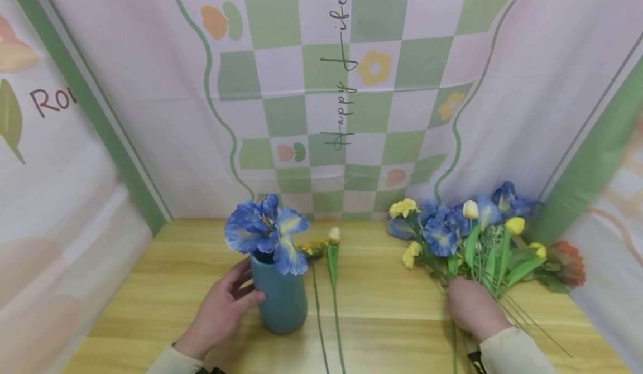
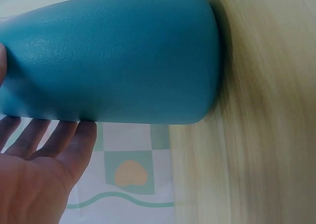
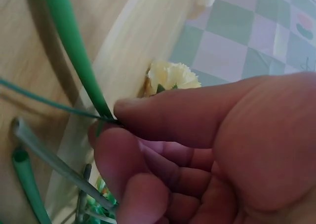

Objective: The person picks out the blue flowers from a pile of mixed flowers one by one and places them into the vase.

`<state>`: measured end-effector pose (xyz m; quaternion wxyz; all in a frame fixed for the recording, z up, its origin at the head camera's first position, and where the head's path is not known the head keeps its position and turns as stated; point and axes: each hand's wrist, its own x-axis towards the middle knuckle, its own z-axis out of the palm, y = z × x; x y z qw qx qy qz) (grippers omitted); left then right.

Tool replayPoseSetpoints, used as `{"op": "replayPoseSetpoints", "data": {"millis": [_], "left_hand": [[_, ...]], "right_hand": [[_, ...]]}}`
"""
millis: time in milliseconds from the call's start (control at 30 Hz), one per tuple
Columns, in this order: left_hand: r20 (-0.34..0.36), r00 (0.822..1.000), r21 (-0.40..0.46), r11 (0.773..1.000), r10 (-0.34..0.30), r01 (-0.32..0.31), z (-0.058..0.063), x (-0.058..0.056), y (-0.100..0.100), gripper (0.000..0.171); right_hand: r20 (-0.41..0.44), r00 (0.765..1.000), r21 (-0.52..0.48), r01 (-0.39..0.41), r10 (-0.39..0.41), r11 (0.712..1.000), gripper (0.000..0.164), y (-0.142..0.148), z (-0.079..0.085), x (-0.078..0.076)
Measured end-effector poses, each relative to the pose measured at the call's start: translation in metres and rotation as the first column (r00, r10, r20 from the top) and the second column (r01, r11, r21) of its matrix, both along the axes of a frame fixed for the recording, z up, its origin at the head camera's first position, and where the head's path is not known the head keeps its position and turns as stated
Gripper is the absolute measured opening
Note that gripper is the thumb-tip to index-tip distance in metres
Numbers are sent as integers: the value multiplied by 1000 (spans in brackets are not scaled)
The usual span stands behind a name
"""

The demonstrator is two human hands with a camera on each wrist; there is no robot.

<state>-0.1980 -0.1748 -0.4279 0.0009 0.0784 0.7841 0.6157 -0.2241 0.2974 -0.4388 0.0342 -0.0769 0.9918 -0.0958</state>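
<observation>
A blue-green vase [image 1: 281, 301] stands upright on the table, with blue irises [image 1: 268, 229] in its mouth. My left hand [image 1: 226, 304] holds the vase from its left side, thumb in front and fingers behind. In the left wrist view, those fingers [image 2: 74, 145] reach the vase wall [image 2: 123, 61]. At the right, my right hand [image 1: 474, 307] is among the stems of a pile of artificial flowers. Its thumb and forefinger pinch a green flower stem [image 3: 74, 46], with a thinner green strand [image 3: 49, 101] at the same spot. Which bloom belongs to this stem I cannot tell.
Right of the vase lie a white tulip [image 1: 334, 237] and a yellow flower [image 1: 313, 247], stems toward me. The pile holds blue irises [image 1: 439, 234], yellow tulips [image 1: 514, 226], pale yellow carnations [image 1: 403, 207] and an orange-red flower [image 1: 567, 265]. Printed cloth [image 1: 372, 106] hangs behind the table.
</observation>
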Motion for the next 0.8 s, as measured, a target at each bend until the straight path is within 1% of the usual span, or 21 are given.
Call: {"op": "replayPoseSetpoints", "data": {"millis": [100,233,267,333,467,500,600,700,767,800], "left_hand": [[9,1000,-3,1000,0,0,0,0,0,81],[0,1000,3,1000,-6,6,1,1,1,80],[-4,1000,7,1000,-7,7,2,1,1,80],[-10,1000,11,1000,-13,13,2,1,1,79],[-15,1000,8,1000,-15,15,2,2,1,78],[-16,1000,4,1000,-16,16,2,1,1,78],[-19,1000,-11,1000,-8,8,0,1,0,78],[-17,1000,-23,1000,-2,2,-1,0,0,79],[-15,1000,-29,1000,-2,1,-2,-1,0,80],[-13,1000,-31,1000,1,-1,-2,-2,0,80]], "right_hand": [[-10,1000,-53,5,-5,999,16,2,-1,1],[-4,999,-149,33,-34,988,30,2,4,4],[12,999,-171,48,-47,984,32,2,6,4],[43,997,-211,77,-69,975,31,2,11,4],[107,990,-254,117,-92,960,19,4,22,3],[112,989,-264,125,-98,956,16,4,24,3],[79,990,-296,134,-116,946,20,4,28,4],[47,989,-353,145,-137,924,20,1,31,7],[48,987,-390,157,-151,907,20,-1,33,9],[64,986,-413,169,-157,895,21,-3,34,10]]}}
